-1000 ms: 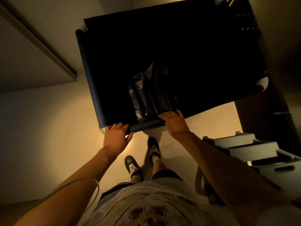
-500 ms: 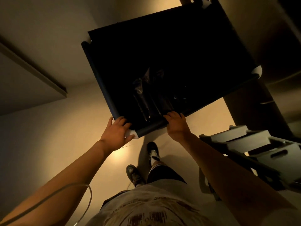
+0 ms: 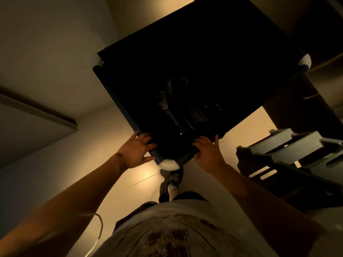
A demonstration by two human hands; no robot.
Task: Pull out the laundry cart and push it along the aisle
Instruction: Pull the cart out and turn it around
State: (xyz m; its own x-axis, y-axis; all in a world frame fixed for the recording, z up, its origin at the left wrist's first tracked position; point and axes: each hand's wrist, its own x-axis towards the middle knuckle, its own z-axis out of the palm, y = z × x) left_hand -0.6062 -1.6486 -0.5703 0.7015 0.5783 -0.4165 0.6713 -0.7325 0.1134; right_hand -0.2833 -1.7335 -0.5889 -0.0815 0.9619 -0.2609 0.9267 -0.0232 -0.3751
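The laundry cart (image 3: pixel 115 97) is a large dark fabric bin with a blue rail and white rounded corner caps, filling the upper middle of the head view. A crumpled black plastic bag (image 3: pixel 167 104) lies inside it. My left hand (image 3: pixel 136 150) rests on the rail just left of the near white corner (image 3: pixel 168 164), fingers laid over the edge. On the rail right of that corner, my right hand (image 3: pixel 208 154) grips with fingers curled over it. Both arms are stretched forward.
A grey wall panel with a ledge (image 3: pixel 37 115) runs along the left. Stacked grey plastic crates (image 3: pixel 289 151) stand close at the right. Dark furniture (image 3: pixel 300 106) sits behind the cart's right side. My feet (image 3: pixel 172 180) stand on the pale floor below the corner.
The cart has turned so its near corner points at me and it has shifted forward and right. Both hands stayed on the rail, now on either side of the corner.
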